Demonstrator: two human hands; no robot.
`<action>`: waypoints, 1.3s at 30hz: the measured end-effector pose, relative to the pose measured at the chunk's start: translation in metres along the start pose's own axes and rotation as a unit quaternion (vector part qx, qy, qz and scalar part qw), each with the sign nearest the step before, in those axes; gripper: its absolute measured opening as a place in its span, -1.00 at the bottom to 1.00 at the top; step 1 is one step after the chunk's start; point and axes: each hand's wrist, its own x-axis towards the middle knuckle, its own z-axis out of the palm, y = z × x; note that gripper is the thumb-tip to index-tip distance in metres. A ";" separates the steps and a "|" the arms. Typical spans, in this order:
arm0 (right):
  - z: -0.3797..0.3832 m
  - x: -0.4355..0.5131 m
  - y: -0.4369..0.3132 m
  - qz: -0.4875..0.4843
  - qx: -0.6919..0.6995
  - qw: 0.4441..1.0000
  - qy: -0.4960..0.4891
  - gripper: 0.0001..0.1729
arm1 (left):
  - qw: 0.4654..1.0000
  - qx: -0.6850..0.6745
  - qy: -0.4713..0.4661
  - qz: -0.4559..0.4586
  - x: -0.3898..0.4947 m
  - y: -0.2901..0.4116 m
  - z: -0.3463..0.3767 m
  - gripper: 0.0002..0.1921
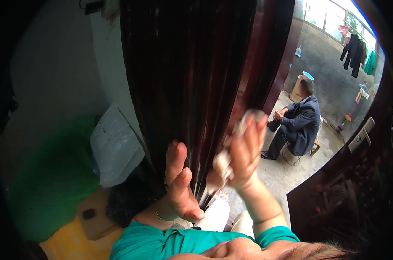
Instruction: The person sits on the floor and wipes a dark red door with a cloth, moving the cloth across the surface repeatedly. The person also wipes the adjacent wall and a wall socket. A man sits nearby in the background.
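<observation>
A crumpled pale cloth (223, 165) is in my right hand (248, 149), blurred by motion. Part of it shows past the fingertips and part hangs at the palm. That hand is raised in front of the glossy dark red door frame (245, 78). My left hand (183, 188) is lifted beside the same dark, ribbed surface (190, 81), fingers apart and nothing in them. Whether it touches the surface I cannot tell. A thin bracelet (160, 216) circles the left wrist.
At right, an open dark red door (333, 195) carries a metal lever handle (362, 135). Beyond the doorway a person in a dark suit (300, 120) sits low. Clothes (354, 53) hang by the windows. Left are a plastic sheet (117, 149), green fabric (53, 175) and a cardboard box (97, 224).
</observation>
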 end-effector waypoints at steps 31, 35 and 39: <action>0.014 -0.139 -0.039 0.045 0.121 0.992 -0.005 -0.46 | 0.999 -0.019 0.030 -0.018 -0.005 0.001 0.004 -0.14; 0.020 -0.021 0.005 0.134 0.205 0.950 0.192 -0.34 | 1.000 0.006 0.026 -0.010 -0.002 0.002 0.003 -0.17; 0.002 0.111 0.074 0.136 0.202 0.946 0.216 -0.24 | 1.000 0.015 0.024 -0.007 0.000 0.003 0.003 -0.18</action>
